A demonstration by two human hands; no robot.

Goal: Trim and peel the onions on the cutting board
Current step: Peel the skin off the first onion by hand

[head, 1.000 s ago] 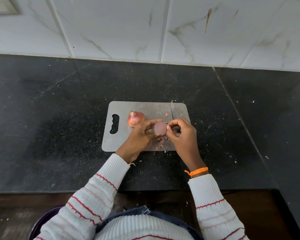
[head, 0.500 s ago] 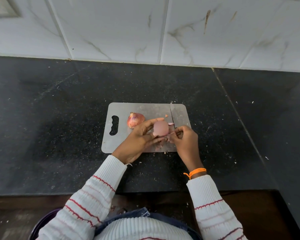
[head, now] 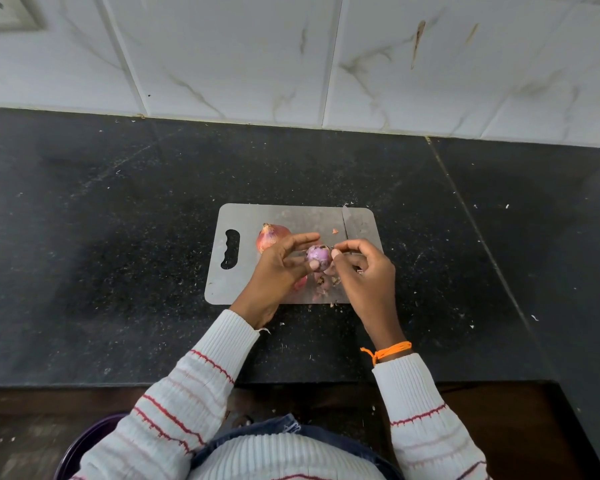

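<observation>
A peeled purple onion (head: 318, 257) was held above the steel cutting board (head: 291, 216) in the left hand (head: 281, 268), thumb curled against its near side and fingers arched over the far side. Its right edge was pinched by the thumb and forefinger of the right hand (head: 364, 271). An unpeeled red onion (head: 270, 236) lay on the board just left, a knife blade (head: 345, 221) farther right, and skin scraps (head: 321, 282) beneath the hands.
</observation>
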